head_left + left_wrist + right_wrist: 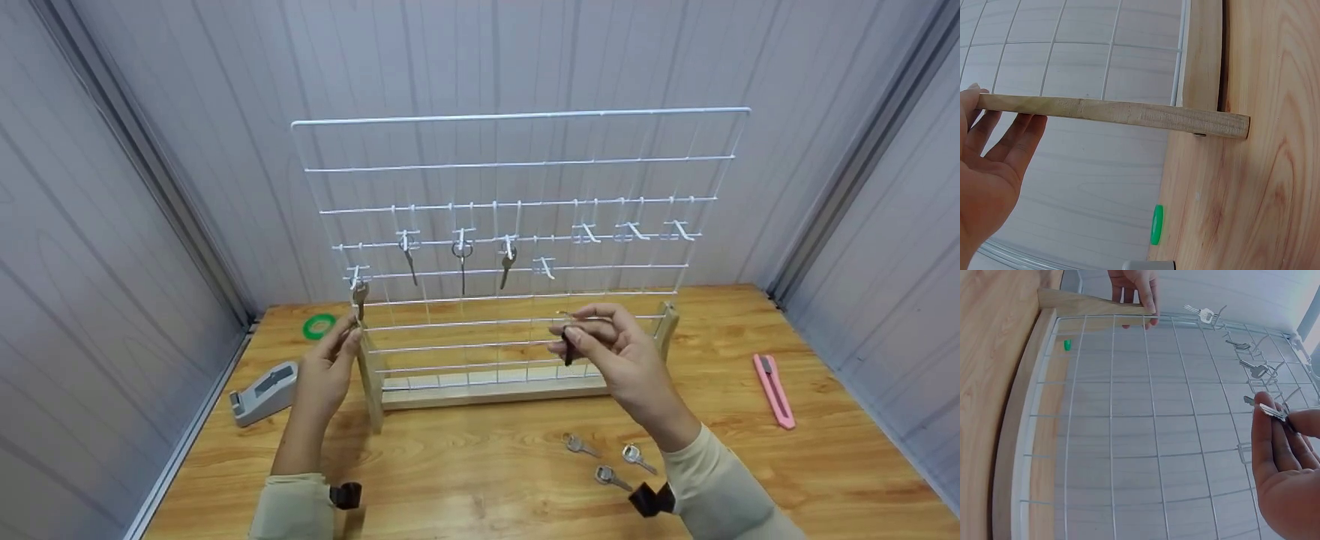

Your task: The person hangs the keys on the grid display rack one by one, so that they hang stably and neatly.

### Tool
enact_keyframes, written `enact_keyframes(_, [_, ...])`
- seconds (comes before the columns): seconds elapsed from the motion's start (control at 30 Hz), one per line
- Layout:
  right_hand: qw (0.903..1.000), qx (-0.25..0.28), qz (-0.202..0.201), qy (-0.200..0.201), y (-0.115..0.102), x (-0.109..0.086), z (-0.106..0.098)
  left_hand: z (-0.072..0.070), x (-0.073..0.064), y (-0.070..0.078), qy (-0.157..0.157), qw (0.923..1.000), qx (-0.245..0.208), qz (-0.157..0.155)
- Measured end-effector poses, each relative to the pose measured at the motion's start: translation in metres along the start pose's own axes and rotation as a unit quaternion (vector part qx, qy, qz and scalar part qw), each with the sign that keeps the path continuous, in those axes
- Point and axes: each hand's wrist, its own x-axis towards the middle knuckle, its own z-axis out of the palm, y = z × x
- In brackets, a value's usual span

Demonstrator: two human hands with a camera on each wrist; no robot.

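My left hand [328, 367] grips the top of the wooden side post [1112, 111] of a white wire grid rack [517, 114], fingers on one side and thumb on the other. In front of the rack's right half, my right hand [626, 360] pinches a silver key [1271, 412] with a ring between thumb and fingers. More keys hang from white hooks on the grid, among them one key [360, 292] just above my left hand and another key [508, 266] near the middle. To the right, several hooks [632, 230] hold no key.
Three loose keys [613, 476] lie on the wooden table [450, 480] below my right hand. A pink utility knife [774, 391] is at the right. On the left are a grey tape dispenser [264, 394] and a green tape roll [319, 326]. Panel walls enclose the table.
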Motion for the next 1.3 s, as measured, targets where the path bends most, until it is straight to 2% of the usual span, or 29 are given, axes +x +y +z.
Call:
enact_keyframes(0.17, [0.9991,0.009,-0.017,0.039,-0.005,0.012,0.006,-0.001,-0.001,-0.002,-0.009,0.9999,-0.003,-0.010])
enact_keyframes(0.57, [0.9961,-0.034,-0.016,0.079,-0.011,0.030,0.016,0.001,-0.002,-0.001,-0.004,1.0000,-0.002,-0.004])
enact_keyframes(0.9, [0.9961,-0.024,-0.017,0.083,-0.011,0.040,0.019,0.001,-0.001,-0.001,-0.004,0.9999,-0.003,-0.011])
enact_keyframes(1.3, [0.9968,-0.035,-0.007,0.072,-0.010,0.048,0.020,-0.001,0.000,-0.003,-0.010,0.9999,-0.003,-0.001])
